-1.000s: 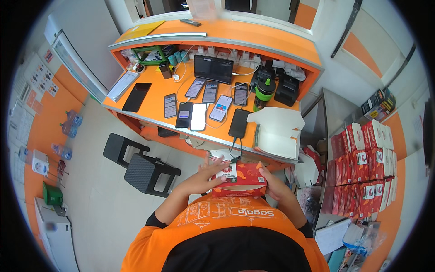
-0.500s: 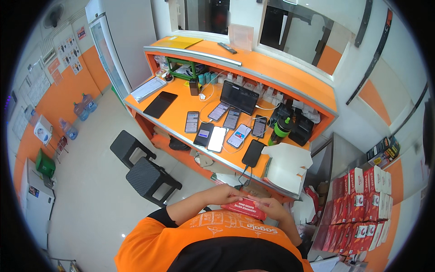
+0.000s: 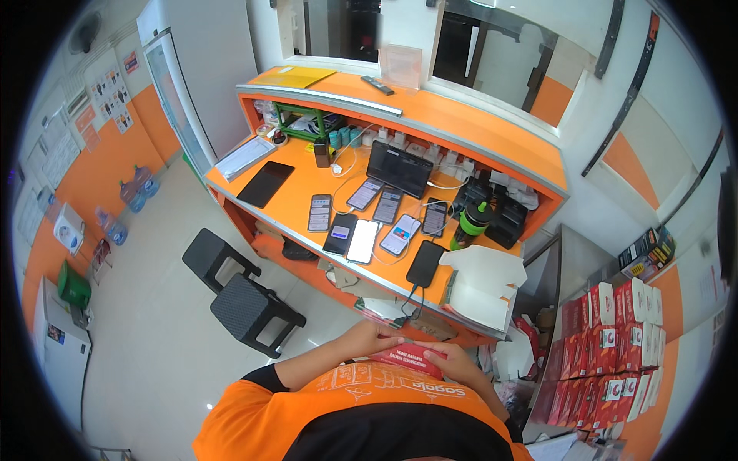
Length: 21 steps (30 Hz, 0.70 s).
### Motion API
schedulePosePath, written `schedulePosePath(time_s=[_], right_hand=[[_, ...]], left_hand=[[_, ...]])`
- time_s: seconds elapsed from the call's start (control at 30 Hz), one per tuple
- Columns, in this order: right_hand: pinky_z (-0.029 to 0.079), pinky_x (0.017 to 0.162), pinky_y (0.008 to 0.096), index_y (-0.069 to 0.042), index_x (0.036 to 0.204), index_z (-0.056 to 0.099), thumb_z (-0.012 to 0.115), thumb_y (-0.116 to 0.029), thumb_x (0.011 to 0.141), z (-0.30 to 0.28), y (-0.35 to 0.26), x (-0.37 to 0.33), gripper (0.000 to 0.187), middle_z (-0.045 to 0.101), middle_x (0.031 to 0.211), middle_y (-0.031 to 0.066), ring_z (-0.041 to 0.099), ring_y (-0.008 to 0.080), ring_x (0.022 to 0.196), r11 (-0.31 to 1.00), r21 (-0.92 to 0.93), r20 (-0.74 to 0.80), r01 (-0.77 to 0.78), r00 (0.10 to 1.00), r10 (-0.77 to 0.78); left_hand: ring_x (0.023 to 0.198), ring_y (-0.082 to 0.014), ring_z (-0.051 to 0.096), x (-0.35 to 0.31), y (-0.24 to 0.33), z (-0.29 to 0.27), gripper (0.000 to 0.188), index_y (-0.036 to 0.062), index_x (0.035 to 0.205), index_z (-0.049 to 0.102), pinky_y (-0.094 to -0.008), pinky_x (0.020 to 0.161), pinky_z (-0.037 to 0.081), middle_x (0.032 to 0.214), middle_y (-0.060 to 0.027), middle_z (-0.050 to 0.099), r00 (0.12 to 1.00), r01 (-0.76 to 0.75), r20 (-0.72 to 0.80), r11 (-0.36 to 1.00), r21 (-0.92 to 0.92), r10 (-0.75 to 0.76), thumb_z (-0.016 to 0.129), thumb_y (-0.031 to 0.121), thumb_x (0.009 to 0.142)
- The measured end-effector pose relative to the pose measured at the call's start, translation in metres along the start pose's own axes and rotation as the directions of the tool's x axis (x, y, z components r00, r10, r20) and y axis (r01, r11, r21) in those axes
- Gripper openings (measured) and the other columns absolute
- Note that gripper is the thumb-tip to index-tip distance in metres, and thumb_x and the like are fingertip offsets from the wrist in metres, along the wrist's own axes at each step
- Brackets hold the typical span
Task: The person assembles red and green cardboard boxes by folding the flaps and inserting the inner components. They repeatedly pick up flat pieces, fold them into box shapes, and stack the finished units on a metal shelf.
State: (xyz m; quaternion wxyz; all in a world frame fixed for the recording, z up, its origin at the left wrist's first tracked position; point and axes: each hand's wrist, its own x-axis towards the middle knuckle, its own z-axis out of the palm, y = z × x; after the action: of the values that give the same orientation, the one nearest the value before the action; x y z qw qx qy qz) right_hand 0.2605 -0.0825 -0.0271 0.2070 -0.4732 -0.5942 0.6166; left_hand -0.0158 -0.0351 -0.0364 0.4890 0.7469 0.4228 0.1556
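Observation:
Close against my orange shirt, both hands grip a red cardboard box [image 3: 403, 356] with white lettering on the side facing up. My left hand [image 3: 374, 337] is closed on its far left edge, fingers pointing right. My right hand [image 3: 452, 361] holds its right end, thumb over the top and fingers bent along the far edge. The fingertips of both hands nearly meet there. The box's underside is hidden by my body. Just beyond my hands is the front edge of the orange desk [image 3: 307, 238].
Several phones [image 3: 387, 206], a small laptop [image 3: 399, 169], a tablet [image 3: 265, 184] and a black-green bottle [image 3: 471, 225] stand or lie on the desk. White cardboard [image 3: 480, 284] overhangs its right corner. Red-white boxes [image 3: 607, 353] are stacked at right. Two black stools [image 3: 250, 303] stand at left.
My hands and the red box have come slightly nearer my body, and the box shows a little less. Both hands keep their hold. The whole view has shifted a little.

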Motion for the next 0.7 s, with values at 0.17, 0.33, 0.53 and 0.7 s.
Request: schedulePosePath(time_s=[0.17,0.33,0.53,0.7], right_hand=[[0.05,0.093,0.0272,-0.001,0.135,0.061,0.058,-0.022,0.103,-0.005,0.004,0.003,0.039,0.07,0.117,0.0107,0.063,0.0126,0.103,0.997,-0.069,0.047,0.044,0.998,-0.041],[0.048,0.095,0.0276,0.006,0.124,0.066,0.06,-0.019,0.101,-0.017,0.037,0.012,0.035,0.071,0.115,0.0111,0.063,0.0134,0.105,0.965,0.261,-0.047,-0.023,0.998,0.036],[0.048,0.092,0.0279,0.006,0.115,0.071,0.062,-0.024,0.101,-0.038,0.061,0.017,0.034,0.072,0.11,0.0073,0.061,0.0117,0.103,0.985,0.17,-0.01,-0.027,1.0,0.029],[0.048,0.091,0.0287,0.005,0.117,0.07,0.061,-0.027,0.102,-0.055,0.06,0.026,0.037,0.072,0.11,0.0064,0.061,0.0115,0.102,0.994,0.102,0.167,-0.027,0.986,0.009]], left_hand=[[0.085,-0.0176,0.069,0.01,0.003,-0.017,0.036,0.0104,0.116,0.076,-0.032,0.079,0.053,0.096,-0.0096,0.076,0.963,0.179,0.208,0.984,-0.022,-0.171,0.066,0.039,0.097],[0.082,-0.0149,0.067,0.019,-0.016,-0.011,0.034,0.01,0.113,0.076,-0.031,0.08,0.052,0.093,-0.0081,0.076,0.977,0.17,0.153,0.979,-0.117,-0.151,0.066,0.039,0.097],[0.078,-0.0118,0.063,0.03,-0.012,-0.013,0.036,0.004,0.103,0.076,-0.03,0.075,0.05,0.084,-0.0042,0.073,0.966,0.182,0.179,0.983,0.028,-0.184,0.066,0.038,0.098],[0.075,-0.0123,0.06,0.049,-0.021,-0.018,0.038,0.0037,0.098,0.075,-0.0292,0.074,0.049,0.078,-0.0037,0.068,0.921,0.151,0.362,0.988,0.004,-0.142,0.065,0.04,0.098]])
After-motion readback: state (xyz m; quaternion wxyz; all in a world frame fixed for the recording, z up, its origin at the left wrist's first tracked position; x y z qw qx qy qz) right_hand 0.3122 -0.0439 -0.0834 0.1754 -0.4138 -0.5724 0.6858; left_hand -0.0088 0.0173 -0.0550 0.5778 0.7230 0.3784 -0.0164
